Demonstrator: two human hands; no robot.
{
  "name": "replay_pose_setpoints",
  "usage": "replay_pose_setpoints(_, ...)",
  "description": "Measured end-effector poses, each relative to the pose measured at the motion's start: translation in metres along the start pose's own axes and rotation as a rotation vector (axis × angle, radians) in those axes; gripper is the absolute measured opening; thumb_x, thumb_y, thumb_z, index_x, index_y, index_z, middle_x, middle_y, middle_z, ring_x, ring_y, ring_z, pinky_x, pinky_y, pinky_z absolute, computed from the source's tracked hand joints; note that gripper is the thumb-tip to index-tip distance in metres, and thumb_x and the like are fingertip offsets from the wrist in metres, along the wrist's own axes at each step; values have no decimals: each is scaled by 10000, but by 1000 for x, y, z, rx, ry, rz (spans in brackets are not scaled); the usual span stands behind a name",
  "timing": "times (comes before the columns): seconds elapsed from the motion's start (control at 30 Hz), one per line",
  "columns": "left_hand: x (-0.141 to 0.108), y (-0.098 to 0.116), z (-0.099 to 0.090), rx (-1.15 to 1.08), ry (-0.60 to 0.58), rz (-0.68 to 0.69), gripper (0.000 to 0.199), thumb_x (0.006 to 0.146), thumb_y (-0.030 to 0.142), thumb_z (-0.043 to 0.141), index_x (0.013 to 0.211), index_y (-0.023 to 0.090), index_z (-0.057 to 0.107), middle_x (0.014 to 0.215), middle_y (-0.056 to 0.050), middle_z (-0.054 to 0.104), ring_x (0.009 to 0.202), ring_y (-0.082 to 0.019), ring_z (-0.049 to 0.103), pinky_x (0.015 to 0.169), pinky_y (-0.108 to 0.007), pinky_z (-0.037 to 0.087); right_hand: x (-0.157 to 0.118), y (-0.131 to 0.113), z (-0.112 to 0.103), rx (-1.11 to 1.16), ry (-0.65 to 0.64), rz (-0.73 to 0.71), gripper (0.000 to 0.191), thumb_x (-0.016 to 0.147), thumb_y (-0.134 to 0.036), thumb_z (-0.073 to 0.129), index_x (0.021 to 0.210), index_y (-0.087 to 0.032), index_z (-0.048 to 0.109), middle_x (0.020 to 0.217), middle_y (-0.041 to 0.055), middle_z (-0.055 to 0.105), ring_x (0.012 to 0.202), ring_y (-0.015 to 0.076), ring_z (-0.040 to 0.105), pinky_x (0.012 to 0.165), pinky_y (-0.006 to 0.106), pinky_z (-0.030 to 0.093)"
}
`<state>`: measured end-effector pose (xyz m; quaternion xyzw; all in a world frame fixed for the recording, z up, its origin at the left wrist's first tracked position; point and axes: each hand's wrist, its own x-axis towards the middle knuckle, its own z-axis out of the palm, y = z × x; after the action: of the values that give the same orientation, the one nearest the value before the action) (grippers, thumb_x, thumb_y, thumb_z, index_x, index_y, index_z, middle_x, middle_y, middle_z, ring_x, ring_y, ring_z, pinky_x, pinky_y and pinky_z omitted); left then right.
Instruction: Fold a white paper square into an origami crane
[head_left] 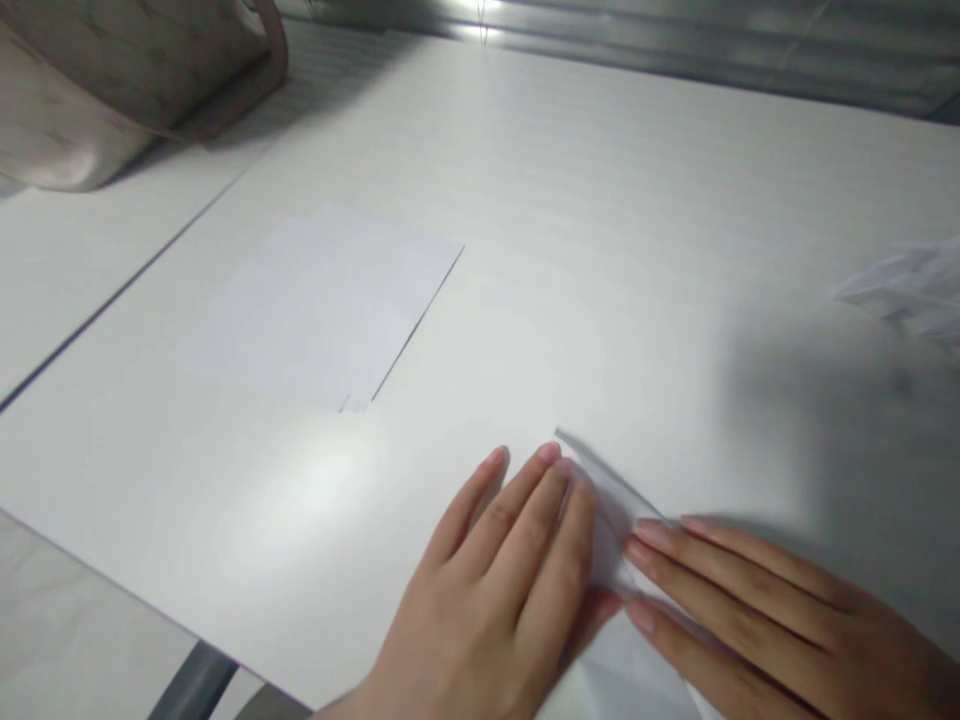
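A folded sheet of white paper (619,540) lies between my two hands at the bottom right of the view, its creased edge rising to a point. My left hand (502,580) rests on the white board (187,500), with its fingertips against the paper and its thumb running toward the paper's underside. From the right, my right hand (750,610) lies with its fingers stretched across the folded sheet. A flat square of white paper (322,310) lies farther up the board, away from both hands.
Crumpled white paper (907,285) sits at the right edge. A large beige tub with a reddish rim (97,90) stands at the top left. Beyond the board's lower left edge, a grey metal leg (195,680) shows.
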<state>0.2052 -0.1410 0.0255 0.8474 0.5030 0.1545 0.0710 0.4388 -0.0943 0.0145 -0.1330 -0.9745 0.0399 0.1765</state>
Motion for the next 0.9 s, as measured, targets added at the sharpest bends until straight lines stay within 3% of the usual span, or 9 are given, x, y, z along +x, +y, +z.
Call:
replay_pose_setpoints(0.27,1,-3,8,21,3,-12,429,992,383,470,1341,136,511,1331,-58,602,1305,-214,485,1131,-388,366,3,-10,0,-25,-12,49,429,996,-114,276,1096,-189,686,1166,5,706,1088,121,648,1162,302,254)
replay_pose_setpoints(0.53,1,-3,5,-2,-22,-8,384,990,359,474,1268,114,573,1423,-75,513,1327,-203,459,1145,-371,343,2,-5,0,-42,-20,-27,409,982,-146,304,1142,-200,677,1200,-4,692,1090,151,649,938,261,499)
replay_pose_setpoints(0.9,3,-4,5,72,-62,15,453,1011,371,424,1392,128,450,1430,-63,508,1337,-195,437,1125,-372,340,-4,-1,2,-19,-52,-96,412,987,-165,304,1164,-211,673,1220,-13,680,1135,144,623,979,264,477)
